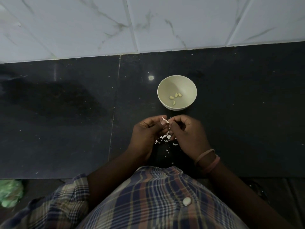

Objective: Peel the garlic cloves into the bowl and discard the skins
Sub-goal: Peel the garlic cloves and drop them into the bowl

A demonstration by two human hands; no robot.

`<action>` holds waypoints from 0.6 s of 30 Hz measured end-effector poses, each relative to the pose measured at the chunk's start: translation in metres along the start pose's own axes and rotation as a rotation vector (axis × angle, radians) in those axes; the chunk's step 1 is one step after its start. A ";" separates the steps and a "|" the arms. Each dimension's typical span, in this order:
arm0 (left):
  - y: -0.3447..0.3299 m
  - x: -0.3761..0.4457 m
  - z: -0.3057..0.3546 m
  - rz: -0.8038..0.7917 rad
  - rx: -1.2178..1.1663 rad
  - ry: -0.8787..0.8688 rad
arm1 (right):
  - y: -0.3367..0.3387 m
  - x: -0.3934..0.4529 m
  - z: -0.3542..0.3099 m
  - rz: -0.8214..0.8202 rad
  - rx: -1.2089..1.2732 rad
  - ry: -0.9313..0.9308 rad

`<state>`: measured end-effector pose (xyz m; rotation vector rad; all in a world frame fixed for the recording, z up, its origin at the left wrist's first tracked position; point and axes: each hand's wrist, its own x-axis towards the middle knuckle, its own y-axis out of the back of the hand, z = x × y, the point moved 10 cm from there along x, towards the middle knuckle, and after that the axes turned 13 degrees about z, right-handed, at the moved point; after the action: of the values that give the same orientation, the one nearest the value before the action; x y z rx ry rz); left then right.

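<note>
- i see a dark stone counter (66, 113) filling the middle of the view, its far edge meeting a wall of pale marbled tiles (99, 22).
- my checked shirt (148, 204) takes up the near side, both forearms reaching out from it over the counter's near edge and angling inward so the hands meet.
- my right hand (186, 134) has its back turned up, fingers curled in and under, thumb and forefinger tip pressed to the garlic clove (165, 121); two pinkish bands (208, 160) sit on that wrist.
- my left hand (146, 129) faces it, fingers curled, thumb on top, pinching the same clove from the other side; the two hands touch at the fingertips.
- the clove is held up between them, just near of the bowl, a flap of white skin sticking up off it; i cannot tell how much of it is bare.
- the pale bowl (166, 85) stands upright on the counter just beyond the hands, right of the counter's seam.
- a green crumpled bag (9, 192) lies at the near left corner, below the counter's edge.
- loose skins (162, 138) lie scattered on the counter under and between the hands, toward the near edge.
- four peeled cloves (175, 97) lie on the bowl's bottom.
</note>
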<state>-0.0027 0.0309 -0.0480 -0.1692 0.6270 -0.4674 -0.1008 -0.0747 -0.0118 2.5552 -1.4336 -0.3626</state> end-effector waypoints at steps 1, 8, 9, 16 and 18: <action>0.000 -0.001 0.000 -0.001 0.010 -0.009 | 0.000 0.000 -0.001 -0.003 -0.010 -0.001; -0.005 -0.005 0.004 -0.032 0.022 -0.018 | 0.005 -0.001 -0.010 -0.021 -0.037 0.051; -0.005 -0.005 0.005 -0.031 0.020 -0.015 | 0.006 -0.001 -0.011 -0.020 -0.032 0.056; -0.003 -0.004 0.006 -0.028 0.042 -0.014 | 0.006 -0.001 -0.013 -0.027 -0.006 0.045; -0.005 -0.005 0.008 -0.032 0.048 -0.023 | 0.006 -0.001 -0.013 -0.020 -0.013 0.047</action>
<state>-0.0032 0.0293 -0.0376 -0.1391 0.5911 -0.5101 -0.1025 -0.0765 0.0025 2.5519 -1.3852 -0.3121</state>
